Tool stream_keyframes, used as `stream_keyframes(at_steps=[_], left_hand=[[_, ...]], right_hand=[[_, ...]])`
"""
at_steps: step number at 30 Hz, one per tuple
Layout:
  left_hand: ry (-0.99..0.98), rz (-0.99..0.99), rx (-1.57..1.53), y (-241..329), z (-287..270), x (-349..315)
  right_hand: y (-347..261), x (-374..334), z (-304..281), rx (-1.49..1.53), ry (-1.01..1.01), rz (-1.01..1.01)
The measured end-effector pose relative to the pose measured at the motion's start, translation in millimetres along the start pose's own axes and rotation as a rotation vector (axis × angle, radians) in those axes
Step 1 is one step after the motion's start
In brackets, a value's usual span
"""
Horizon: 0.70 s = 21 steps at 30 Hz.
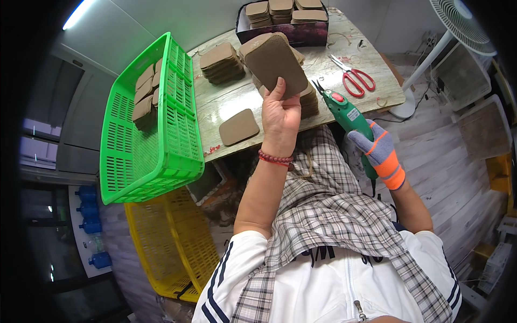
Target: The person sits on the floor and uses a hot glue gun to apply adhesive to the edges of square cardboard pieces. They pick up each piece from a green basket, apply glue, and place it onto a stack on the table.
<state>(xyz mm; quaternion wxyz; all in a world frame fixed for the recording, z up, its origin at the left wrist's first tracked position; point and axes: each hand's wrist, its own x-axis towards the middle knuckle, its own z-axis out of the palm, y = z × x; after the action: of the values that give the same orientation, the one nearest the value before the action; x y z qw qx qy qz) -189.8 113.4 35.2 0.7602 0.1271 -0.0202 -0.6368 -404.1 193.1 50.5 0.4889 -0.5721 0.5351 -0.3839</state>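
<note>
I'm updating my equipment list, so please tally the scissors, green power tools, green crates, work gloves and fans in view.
Scissors: 1
Green power tool: 1
Green crate: 1
Work glove: 1
Fan: 1
Total: 5

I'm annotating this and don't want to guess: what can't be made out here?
All in the head view:
Left hand: most fingers hidden behind the brown piece it holds.
Near stack: partly blocked by that piece and hand.
Green tool: grip partly covered by the gloved right hand.
White fan: top cut off by the upper edge.
Yellow basket: upper part behind the green basket.
</note>
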Motion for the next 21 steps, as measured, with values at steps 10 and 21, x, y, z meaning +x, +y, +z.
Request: stream_keyframes(at_steps=[10, 21], left_hand=[[-0.013, 0.003, 0.02, -21, 1, -9], [-0.082, -0.097, 0.181, -36, -35, -27]], right_hand=[[-5, -1, 6, 0.1, 0.018, 0.028], [-19, 5, 1, 0.131, 0.087, 0.024]])
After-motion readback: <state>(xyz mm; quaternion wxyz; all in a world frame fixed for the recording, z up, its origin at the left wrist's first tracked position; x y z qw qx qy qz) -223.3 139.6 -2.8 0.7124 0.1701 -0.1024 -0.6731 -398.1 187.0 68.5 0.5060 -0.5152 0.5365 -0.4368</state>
